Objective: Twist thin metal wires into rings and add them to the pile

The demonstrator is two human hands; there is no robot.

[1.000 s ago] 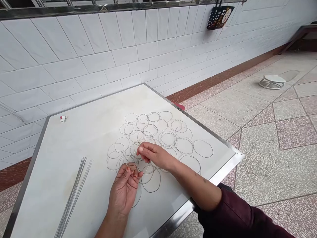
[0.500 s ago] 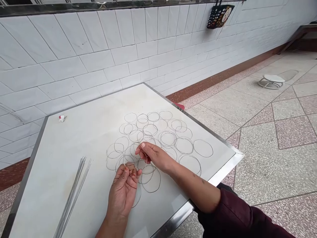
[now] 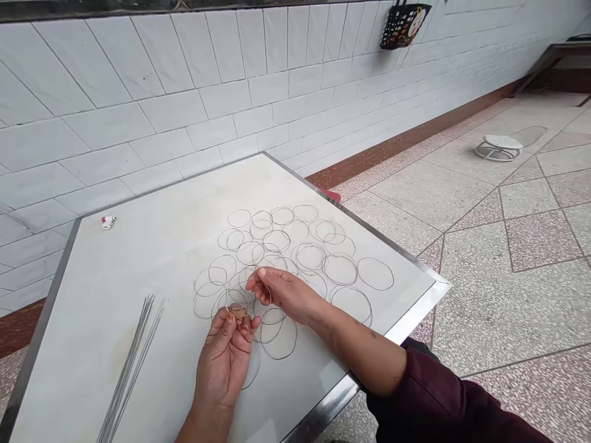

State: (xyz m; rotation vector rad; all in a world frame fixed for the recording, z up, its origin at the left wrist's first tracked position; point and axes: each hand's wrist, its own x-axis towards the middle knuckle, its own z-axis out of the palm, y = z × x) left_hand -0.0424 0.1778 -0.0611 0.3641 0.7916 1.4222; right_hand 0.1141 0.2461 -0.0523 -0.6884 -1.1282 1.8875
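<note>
My left hand is closed, palm up, with thumb and fingertips pinching a thin wire. A brown patch, perhaps tape or a finger wrap, shows at its fingers; I cannot tell which. My right hand is closed a little above and to the right, its thumb and fingers pinched on the same thin wire, which curves below the fingers. Both hands are over many overlapping wire rings lying on the white table. Part of the held wire is hidden by my fingers.
A bundle of straight wires lies at the left. Near the table's far left corner sits a small red-and-white object. A tiled wall borders the table, with a black basket hanging on it. A low white stool stands on the floor.
The view has shifted slightly, moving the scene a little to the left. My hands keep their pinch on the wire, and its curve by the right fingers looks slightly different.
</note>
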